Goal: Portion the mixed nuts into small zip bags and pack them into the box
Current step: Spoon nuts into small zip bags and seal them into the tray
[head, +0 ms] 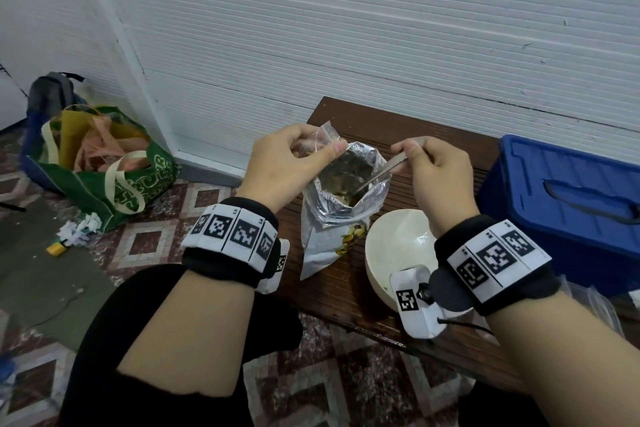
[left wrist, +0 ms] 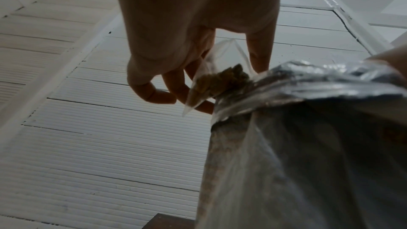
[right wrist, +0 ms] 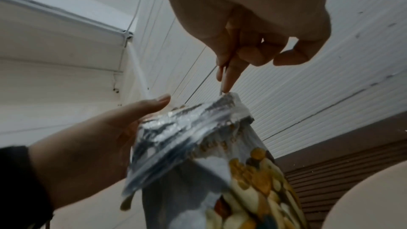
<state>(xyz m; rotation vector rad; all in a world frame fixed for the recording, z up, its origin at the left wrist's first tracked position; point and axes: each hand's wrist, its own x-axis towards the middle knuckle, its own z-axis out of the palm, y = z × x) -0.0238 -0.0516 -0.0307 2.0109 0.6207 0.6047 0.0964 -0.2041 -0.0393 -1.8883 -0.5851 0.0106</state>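
Pinched between your left hand's [head: 289,163] thumb and fingers is a small clear plastic zip bag [left wrist: 216,77], held at the rim of the tall foil-lined nut pouch [head: 341,204]. Your right hand [head: 438,172] grips the handle of a slim metal spoon [head: 379,172], whose bowl end is sunk in the open pouch.

You look to be early or midway in portioning: the zip bag holds only a small clump of nuts and is unsealed. The pouch stands on the dark brown slatted wooden bench [head: 346,288] with nuts visible inside. Beside it, the cream round bowl [head: 391,246] looks nearly empty. Your blue plastic lidded box [head: 568,204] stands shut to the right, so I judge packing has not begun.
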